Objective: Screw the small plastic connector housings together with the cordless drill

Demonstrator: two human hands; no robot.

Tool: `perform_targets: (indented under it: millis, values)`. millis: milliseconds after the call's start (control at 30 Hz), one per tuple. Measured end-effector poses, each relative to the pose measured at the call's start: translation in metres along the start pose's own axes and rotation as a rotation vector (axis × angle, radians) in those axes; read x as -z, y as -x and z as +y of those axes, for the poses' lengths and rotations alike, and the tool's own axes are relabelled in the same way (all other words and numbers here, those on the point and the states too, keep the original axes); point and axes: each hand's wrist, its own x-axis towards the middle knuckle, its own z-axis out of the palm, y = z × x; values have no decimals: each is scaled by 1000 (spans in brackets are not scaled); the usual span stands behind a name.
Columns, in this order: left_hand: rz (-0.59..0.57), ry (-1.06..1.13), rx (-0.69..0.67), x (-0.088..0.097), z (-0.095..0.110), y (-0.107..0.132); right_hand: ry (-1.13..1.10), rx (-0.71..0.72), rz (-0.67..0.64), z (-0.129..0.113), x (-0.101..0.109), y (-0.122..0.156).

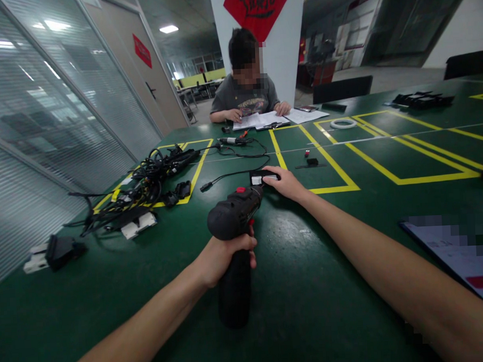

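My left hand (223, 259) is wrapped round the grip of a black cordless drill (229, 216) with a red switch on top. The drill points away from me, its nose close to a small black box (257, 178) with white patches on its face. My right hand (285, 183) has its fingers closed on the right end of that box, at the table surface. The drill's front end overlaps the box in view, so whether they touch cannot be made out.
Left on the green table (306, 285) lie tangled black cables (153, 177) and black-and-white connector parts (139, 224). A loose cable plug (205, 187) lies near the box. Opposite sits a person (241, 93) with papers (263, 120). A tape roll (343, 123) and a clipboard (448, 257) are at right.
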Motion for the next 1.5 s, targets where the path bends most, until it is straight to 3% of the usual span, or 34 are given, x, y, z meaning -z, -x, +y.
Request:
perform_targets:
  millis: [1500]
  values:
    - [13, -32, -31, 0, 0, 1, -12, -8, -1, 0, -1, -1]
